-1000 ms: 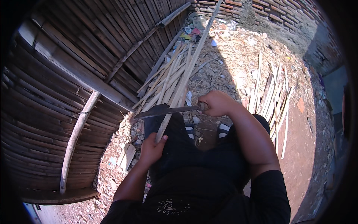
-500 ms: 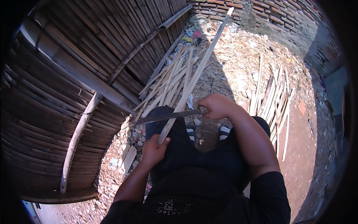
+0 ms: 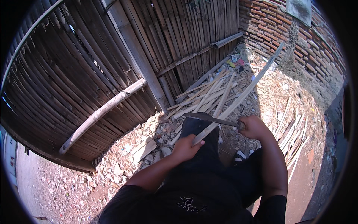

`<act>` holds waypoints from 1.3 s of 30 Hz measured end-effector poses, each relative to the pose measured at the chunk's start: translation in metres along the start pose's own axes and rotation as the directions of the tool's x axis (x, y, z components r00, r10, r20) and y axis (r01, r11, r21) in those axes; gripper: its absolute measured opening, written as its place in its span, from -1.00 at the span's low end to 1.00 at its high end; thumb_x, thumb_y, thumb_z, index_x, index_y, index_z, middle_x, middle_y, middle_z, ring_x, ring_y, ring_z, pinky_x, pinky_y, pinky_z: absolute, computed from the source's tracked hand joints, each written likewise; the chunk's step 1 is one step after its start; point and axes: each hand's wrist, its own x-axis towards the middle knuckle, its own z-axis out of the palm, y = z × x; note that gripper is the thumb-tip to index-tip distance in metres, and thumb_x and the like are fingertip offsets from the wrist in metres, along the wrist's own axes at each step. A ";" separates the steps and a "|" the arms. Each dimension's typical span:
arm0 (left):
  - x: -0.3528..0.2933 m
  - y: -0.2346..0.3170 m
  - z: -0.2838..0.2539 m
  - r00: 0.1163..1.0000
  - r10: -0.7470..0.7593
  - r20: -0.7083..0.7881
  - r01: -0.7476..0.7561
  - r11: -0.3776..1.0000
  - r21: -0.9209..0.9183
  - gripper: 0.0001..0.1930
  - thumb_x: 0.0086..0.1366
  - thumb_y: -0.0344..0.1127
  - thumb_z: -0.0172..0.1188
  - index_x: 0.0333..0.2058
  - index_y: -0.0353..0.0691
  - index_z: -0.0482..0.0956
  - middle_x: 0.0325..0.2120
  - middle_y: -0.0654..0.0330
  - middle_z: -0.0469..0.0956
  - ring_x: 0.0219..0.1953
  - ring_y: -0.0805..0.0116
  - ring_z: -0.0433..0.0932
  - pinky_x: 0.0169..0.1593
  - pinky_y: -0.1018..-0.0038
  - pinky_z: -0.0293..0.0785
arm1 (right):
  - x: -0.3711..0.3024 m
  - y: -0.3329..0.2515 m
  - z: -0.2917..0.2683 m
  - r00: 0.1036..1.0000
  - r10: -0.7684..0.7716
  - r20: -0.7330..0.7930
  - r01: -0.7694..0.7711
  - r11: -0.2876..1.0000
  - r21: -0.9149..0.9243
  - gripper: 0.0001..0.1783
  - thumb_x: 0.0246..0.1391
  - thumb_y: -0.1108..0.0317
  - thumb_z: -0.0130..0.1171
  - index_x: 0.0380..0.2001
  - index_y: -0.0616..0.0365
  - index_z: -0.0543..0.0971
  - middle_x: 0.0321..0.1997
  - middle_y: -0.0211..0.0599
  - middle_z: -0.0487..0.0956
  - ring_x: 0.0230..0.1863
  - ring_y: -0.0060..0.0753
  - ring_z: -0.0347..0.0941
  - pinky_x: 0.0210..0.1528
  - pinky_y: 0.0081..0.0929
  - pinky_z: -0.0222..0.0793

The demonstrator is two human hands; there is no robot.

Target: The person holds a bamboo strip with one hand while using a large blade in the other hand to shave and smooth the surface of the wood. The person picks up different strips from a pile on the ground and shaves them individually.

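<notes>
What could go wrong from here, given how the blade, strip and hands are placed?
The long blade, gripped by the right hand, crosses the pale strip just beyond the left hand; a slip toward the body might cut those fingers. 
In this view the blade also lies over the left leg, so a downward slip could reach it. 
The strip extends far beyond the left hand holding its near end, so it might twist.

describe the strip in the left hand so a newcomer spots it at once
Start at the brick wall at upper right, then come down to the left hand. The long pale strip slants up from it toward the wall. Unlike the loose strips piled on the ground, it is handheld and crossed by a dark blade.
</notes>
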 end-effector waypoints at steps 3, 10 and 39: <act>-0.008 -0.001 -0.011 1.000 0.022 -0.017 -0.022 1.000 -0.008 -0.46 0.38 0.20 0.26 -0.18 -0.28 0.58 -0.51 -0.07 0.63 -0.36 -0.14 0.68 -0.23 0.06 0.56 | -0.003 0.002 -0.006 0.995 0.023 -0.095 -0.021 1.000 0.018 -0.62 -0.01 0.14 0.45 -0.22 0.16 0.65 -0.35 0.07 0.65 -0.19 0.25 0.61 -0.10 0.02 0.51; -0.028 0.001 -0.027 0.996 0.048 -0.069 -0.044 0.998 0.054 -0.44 0.38 0.20 0.24 -0.15 -0.31 0.57 -0.43 -0.17 0.64 -0.27 -0.22 0.68 -0.16 -0.03 0.56 | -0.023 -0.047 0.013 0.987 -0.010 -0.158 0.007 1.000 -0.018 -0.61 -0.02 0.15 0.46 -0.20 0.17 0.66 -0.37 0.14 0.64 -0.21 0.30 0.60 -0.09 0.05 0.51; -0.027 0.010 -0.036 0.987 0.072 -0.145 -0.061 0.995 0.083 -0.47 0.39 0.12 0.25 -0.12 -0.36 0.57 -0.48 -0.18 0.64 -0.34 -0.27 0.66 -0.21 -0.06 0.56 | -0.016 -0.043 -0.009 0.980 0.101 -0.172 -0.088 0.993 0.082 -0.65 0.00 0.19 0.41 -0.21 0.17 0.64 -0.32 0.15 0.66 -0.18 0.28 0.61 -0.08 0.05 0.53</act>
